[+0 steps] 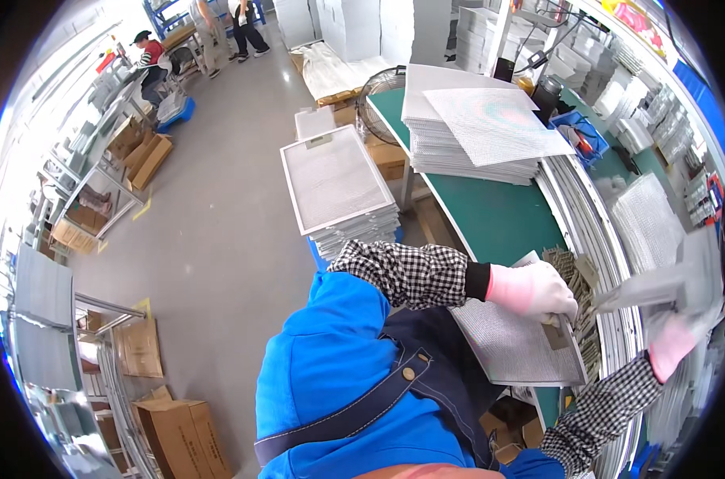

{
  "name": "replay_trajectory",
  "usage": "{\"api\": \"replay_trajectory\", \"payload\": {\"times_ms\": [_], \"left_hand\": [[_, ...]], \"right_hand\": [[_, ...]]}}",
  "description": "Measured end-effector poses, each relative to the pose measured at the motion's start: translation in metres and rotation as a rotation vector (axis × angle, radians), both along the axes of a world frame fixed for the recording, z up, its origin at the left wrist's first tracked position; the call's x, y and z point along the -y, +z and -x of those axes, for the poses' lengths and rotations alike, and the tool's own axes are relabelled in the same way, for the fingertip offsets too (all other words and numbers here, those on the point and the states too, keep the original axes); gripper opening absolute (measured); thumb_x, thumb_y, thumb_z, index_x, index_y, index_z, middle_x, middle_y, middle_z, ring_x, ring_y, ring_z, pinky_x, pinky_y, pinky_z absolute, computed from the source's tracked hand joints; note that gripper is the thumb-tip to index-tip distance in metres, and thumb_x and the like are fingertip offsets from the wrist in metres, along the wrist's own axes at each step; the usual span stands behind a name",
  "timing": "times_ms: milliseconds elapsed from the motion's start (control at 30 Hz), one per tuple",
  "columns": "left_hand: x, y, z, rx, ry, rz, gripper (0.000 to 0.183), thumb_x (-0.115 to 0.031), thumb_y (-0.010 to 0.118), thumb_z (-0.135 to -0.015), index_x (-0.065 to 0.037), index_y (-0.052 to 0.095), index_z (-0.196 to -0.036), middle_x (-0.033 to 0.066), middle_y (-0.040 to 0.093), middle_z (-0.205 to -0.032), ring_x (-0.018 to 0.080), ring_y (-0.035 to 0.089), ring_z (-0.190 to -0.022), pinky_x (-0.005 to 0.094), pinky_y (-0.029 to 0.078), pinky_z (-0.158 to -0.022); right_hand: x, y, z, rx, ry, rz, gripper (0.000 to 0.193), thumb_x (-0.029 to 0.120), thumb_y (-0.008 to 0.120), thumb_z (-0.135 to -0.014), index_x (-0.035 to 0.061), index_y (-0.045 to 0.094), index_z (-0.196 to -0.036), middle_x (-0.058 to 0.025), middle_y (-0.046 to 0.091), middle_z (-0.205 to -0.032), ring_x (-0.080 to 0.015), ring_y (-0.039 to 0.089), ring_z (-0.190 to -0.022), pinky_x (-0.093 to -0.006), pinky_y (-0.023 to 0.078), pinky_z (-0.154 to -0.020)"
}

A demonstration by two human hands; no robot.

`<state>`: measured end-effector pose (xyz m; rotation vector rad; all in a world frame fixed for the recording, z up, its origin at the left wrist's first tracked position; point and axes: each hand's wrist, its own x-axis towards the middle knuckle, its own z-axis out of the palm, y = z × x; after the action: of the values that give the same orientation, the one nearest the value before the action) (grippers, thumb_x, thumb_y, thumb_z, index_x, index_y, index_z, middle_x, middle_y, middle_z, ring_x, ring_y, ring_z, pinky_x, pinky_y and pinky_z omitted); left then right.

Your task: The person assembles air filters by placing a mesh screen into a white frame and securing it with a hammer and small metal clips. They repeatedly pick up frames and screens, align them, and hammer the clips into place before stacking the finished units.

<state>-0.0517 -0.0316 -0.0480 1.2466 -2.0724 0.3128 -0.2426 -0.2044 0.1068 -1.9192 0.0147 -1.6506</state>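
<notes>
My left hand (pixel 534 291), in a pink and white glove, is closed on the metal-framed edge of a grey mesh panel (pixel 514 343). The panel lies tilted across the near edge of the green bench. On the right, my right hand (pixel 672 345), gloved the same way, is raised and closed around a pale gun-shaped tool (pixel 658 289). Motion blurs this tool, so its exact kind is unclear; its narrow end points left toward the panel's framed edge. Beside my left hand lies a heap of small metal pieces (pixel 566 267).
Mesh sheets (pixel 490 132) are stacked on the green bench (pixel 498 211). Framed panels (pixel 342 180) form a pile left of it. Long metal strips (pixel 590 215) run along the bench. A fan (pixel 382 100), a blue basket (pixel 578 137) and cardboard boxes (pixel 183 435) stand around. Other people are far back.
</notes>
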Motion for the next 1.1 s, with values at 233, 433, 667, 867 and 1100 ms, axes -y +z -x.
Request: {"api": "replay_trajectory", "payload": {"times_ms": [233, 433, 667, 867, 1100], "left_hand": [[-0.018, 0.006, 0.014, -0.195, 0.055, -0.218, 0.024, -0.023, 0.07, -0.079, -0.015, 0.069, -0.102, 0.0075, 0.07, -0.093, 0.027, 0.069, -0.089, 0.038, 0.054, -0.075], [-0.035, -0.001, 0.021, -0.169, 0.035, -0.26, 0.027, -0.009, 0.075, -0.074, -0.011, 0.069, -0.1, 0.0045, 0.071, -0.094, 0.0221, 0.07, -0.085, 0.0312, 0.055, -0.074], [-0.026, 0.016, 0.044, -0.323, 0.038, -0.311, 0.017, -0.001, 0.076, -0.077, -0.006, 0.071, -0.093, 0.0055, 0.071, -0.092, 0.0161, 0.071, -0.08, 0.0263, 0.055, -0.073], [-0.034, 0.015, 0.049, -0.508, 0.038, -0.45, 0.01, 0.0, 0.075, -0.08, -0.003, 0.07, -0.088, 0.0048, 0.07, -0.085, 0.0117, 0.068, -0.077, 0.0241, 0.052, -0.071], [-0.027, 0.019, 0.053, -0.534, 0.094, -0.59, 0.006, -0.005, 0.07, -0.088, -0.002, 0.067, -0.093, 0.0059, 0.07, -0.081, 0.0109, 0.067, -0.075, 0.0259, 0.053, -0.072]], "right_hand": [[-0.008, 0.011, 0.012, -0.255, -0.459, 0.429, 0.061, 0.004, 0.061, -0.082, -0.001, 0.045, -0.141, -0.0154, 0.058, -0.131, -0.0264, 0.053, -0.124, -0.0344, 0.037, -0.108], [-0.065, 0.013, 0.01, 0.035, 0.085, -0.406, 0.047, 0.011, 0.059, -0.095, -0.004, 0.048, -0.138, -0.0097, 0.061, -0.124, -0.015, 0.055, -0.114, -0.0262, 0.041, -0.098], [-0.016, -0.104, 0.19, -0.834, -0.344, -0.285, 0.046, 0.024, 0.064, -0.093, 0.0014, 0.057, -0.132, -0.0114, 0.066, -0.122, -0.0213, 0.06, -0.115, -0.0356, 0.044, -0.102], [-0.014, -0.191, 0.301, -1.416, -0.982, -0.604, 0.04, 0.027, 0.063, -0.087, 0.0077, 0.063, -0.122, -0.0181, 0.068, -0.115, -0.0339, 0.065, -0.107, -0.0425, 0.05, -0.094], [0.0, -0.292, 0.345, -1.6, -1.286, -0.414, 0.06, 0.016, 0.063, -0.08, 0.0126, 0.048, -0.138, -0.0135, 0.062, -0.115, -0.0361, 0.061, -0.108, -0.0458, 0.051, -0.093]]}}
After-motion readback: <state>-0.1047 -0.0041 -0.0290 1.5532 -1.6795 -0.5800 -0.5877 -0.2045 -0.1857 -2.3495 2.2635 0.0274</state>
